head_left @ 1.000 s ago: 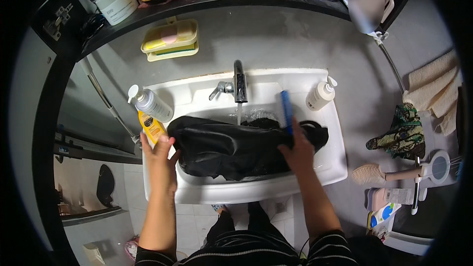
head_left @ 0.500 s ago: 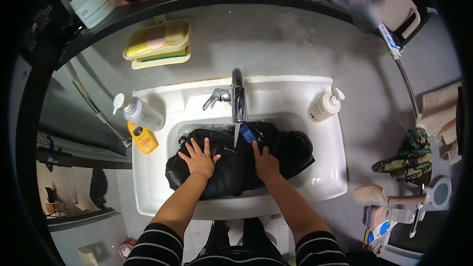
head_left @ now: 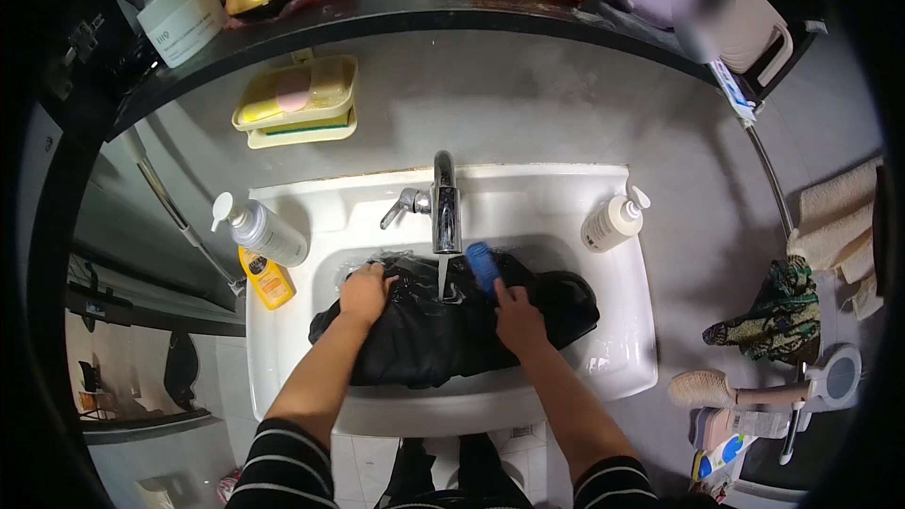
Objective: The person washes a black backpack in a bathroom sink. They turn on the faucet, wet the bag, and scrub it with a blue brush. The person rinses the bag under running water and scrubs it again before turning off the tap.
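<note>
A wet black garment (head_left: pixel 429 344) fills the basin of the white sink (head_left: pixel 640 339), bunched up under the running tap (head_left: pixel 446 212). My left hand (head_left: pixel 366 294) lies on its left part, fingers bent down into the cloth near the far edge. In my right hand (head_left: pixel 519 319) is a blue scrub brush (head_left: pixel 482 266), gripped at its near end. The brush is tilted over the cloth just right of the water stream (head_left: pixel 442 280). What kind of garment it is, the folds do not show.
White pump bottles (head_left: pixel 267 233) stand on the sink's left and right rims, a yellow bottle (head_left: pixel 271 285) beside the left one. A soap box (head_left: pixel 297 102) hangs on the wall below a dark shelf (head_left: pixel 415 8). Cloths and a hairbrush (head_left: pixel 699 390) are at the right.
My left hand has gone from lying flat with spread fingers to curling into the cloth farther back. My right hand has lifted the brush, which now shows more plainly.
</note>
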The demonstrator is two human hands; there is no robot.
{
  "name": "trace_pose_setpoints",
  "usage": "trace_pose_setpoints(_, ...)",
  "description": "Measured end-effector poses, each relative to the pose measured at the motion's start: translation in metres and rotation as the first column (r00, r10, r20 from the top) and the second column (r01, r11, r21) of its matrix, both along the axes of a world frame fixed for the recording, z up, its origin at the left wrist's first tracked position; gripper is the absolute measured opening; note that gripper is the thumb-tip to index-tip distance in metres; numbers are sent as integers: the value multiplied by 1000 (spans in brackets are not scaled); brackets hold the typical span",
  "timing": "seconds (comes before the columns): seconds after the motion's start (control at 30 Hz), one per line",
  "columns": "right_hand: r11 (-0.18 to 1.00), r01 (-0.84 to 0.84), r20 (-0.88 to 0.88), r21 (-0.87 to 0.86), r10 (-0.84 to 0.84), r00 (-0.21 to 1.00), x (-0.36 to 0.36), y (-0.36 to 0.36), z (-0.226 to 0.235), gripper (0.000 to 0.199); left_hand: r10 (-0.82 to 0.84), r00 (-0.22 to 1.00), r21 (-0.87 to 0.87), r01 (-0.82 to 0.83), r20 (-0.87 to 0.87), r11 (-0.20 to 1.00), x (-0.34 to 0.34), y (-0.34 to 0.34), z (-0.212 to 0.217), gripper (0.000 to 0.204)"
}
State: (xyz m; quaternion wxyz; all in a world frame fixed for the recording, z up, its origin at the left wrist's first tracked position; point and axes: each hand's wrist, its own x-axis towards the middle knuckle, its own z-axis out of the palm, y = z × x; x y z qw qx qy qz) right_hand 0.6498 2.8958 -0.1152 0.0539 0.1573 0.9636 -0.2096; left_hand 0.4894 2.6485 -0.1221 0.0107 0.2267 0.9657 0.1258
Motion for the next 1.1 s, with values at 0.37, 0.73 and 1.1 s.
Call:
trace_pose_setpoints(0.37, 971, -180, -379, -156, 109, 919, 15, -121, 76, 44, 319, 931, -331, -248, 179, 910, 36, -53, 103, 43)
trace_pose_setpoints(0.73, 975, 112, -39, 193, -106, 994, 33, -32, 44, 46, 388, 878, -296, -306, 279, 905, 25, -73, 62, 51)
trace_pose_setpoints(1.1, 978, -148, 308, 144, 98, 947, -1, 7, -19, 79, 50, 936, -461, 125, 349, 879, 61, 27, 48, 106)
